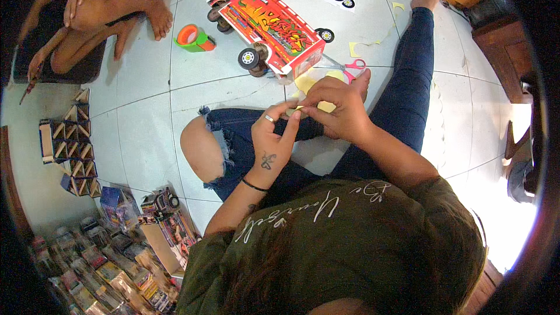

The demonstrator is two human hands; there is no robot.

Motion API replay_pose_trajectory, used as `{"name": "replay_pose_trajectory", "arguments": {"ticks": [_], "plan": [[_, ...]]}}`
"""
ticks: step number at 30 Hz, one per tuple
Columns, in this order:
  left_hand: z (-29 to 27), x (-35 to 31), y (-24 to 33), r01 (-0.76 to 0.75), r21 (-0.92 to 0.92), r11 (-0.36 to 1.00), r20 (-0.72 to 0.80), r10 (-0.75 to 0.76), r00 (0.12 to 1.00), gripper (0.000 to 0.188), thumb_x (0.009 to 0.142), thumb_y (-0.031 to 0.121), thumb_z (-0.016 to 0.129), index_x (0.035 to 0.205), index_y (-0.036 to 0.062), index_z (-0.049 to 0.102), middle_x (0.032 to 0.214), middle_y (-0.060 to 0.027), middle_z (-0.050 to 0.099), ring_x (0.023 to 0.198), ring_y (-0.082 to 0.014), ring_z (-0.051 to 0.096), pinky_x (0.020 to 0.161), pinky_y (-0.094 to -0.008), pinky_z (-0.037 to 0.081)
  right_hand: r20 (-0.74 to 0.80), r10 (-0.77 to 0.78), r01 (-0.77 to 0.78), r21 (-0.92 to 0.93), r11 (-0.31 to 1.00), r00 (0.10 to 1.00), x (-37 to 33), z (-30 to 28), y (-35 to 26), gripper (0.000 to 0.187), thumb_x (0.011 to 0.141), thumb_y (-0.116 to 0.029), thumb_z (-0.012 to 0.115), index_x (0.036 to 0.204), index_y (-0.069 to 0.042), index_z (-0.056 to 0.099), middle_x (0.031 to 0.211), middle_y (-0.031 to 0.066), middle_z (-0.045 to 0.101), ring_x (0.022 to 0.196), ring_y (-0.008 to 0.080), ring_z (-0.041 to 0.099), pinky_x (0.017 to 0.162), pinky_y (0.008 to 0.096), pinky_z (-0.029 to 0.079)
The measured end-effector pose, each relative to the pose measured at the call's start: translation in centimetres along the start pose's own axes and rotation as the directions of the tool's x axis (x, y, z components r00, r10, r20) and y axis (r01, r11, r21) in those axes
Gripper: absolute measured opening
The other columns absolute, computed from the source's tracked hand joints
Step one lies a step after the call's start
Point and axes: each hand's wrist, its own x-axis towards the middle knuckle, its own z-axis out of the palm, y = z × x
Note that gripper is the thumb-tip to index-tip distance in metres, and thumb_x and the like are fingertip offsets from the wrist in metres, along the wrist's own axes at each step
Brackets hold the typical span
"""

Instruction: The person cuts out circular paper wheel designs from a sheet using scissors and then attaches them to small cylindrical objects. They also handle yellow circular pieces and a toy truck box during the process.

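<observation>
1. While seated on a pale tiled floor (146, 99), the person pinches a small yellow paper piece (308, 105) above the lap between the left hand (274, 134) and right hand (338, 108), fingers closed on it.
2. A red cardboard model bus (271, 29) stands just beyond the hands, pink-handled scissors (350, 65) beside it.
3. An orange tape roll (188, 35) lies left of the bus.
4. Folded card pieces (73, 146) sit far left.

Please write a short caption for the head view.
Both hands, left hand and right hand, pinch a yellow paper piece beside a red cardboard truck model.
</observation>
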Motion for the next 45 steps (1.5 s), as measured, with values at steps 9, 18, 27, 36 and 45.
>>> {"name": "replay_pose_trajectory", "arguments": {"ticks": [9,18,27,36,45], "plan": [[-1.7,0.5,0.3,-0.319,0.189,0.928,0.114,0.302,0.946,0.013,0.072,0.002,0.065,0.085,0.0034,0.064,0.077,-0.0094,0.063,0.073,-0.0257,0.058,0.066,-0.0326,0.045,0.124,0.133,-0.144,0.082,0.986,0.983,0.2,-0.9,-1.2,0.016,0.069,-0.008,0.069,0.080,-0.004,0.059,0.076,0.0078,0.059,0.075,0.0206,0.058,0.067,0.0326,0.046],[-2.9,0.6,1.0,-0.508,0.309,0.804,0.268,0.440,0.857,0.021,0.066,0.002,0.067,0.087,0.0073,0.065,0.084,-0.0051,0.064,0.077,-0.0226,0.058,0.072,-0.0340,0.042,0.342,0.024,-0.023,-0.007,1.000,0.939,0.6,-1.5,-1.5,0.017,0.070,-0.010,0.065,0.081,-0.004,0.053,0.079,0.0111,0.055,0.078,0.0272,0.055,0.069,0.0357,0.044],[-3.1,0.8,1.0,-0.508,0.382,0.772,0.260,0.438,0.861,0.020,0.066,0.004,0.067,0.085,0.0077,0.065,0.082,-0.0057,0.063,0.080,-0.0238,0.057,0.077,-0.0357,0.042,0.272,-0.014,0.059,-0.159,0.985,0.962,0.4,-1.1,-2.6,0.020,0.068,-0.006,0.064,0.081,-0.004,0.049,0.081,0.0113,0.051,0.083,0.0299,0.052,0.074,0.0387,0.040],[-2.3,0.6,0.6,-0.455,0.306,0.836,0.146,0.431,0.890,0.014,0.069,0.004,0.067,0.082,0.0075,0.065,0.074,-0.0048,0.063,0.072,-0.0217,0.058,0.082,-0.0364,0.040,0.174,-0.097,0.133,-0.211,0.968,0.980,0.3,-1.1,-2.8,0.022,0.066,-0.005,0.066,0.081,-0.004,0.050,0.084,0.0103,0.051,0.085,0.0292,0.051,0.076,0.0401,0.039],[-2.6,0.2,0.6,-0.429,0.285,0.857,0.110,0.416,0.903,0.011,0.071,0.005,0.066,0.081,0.0075,0.064,0.078,-0.0046,0.065,0.074,-0.0208,0.060,0.085,-0.0384,0.040,0.076,-0.164,0.171,-0.104,0.980,0.984,0.2,-1.3,-2.4,0.021,0.064,-0.003,0.070,0.080,-0.005,0.056,0.084,0.0051,0.056,0.086,0.0242,0.054,0.076,0.0336,0.042]]}}
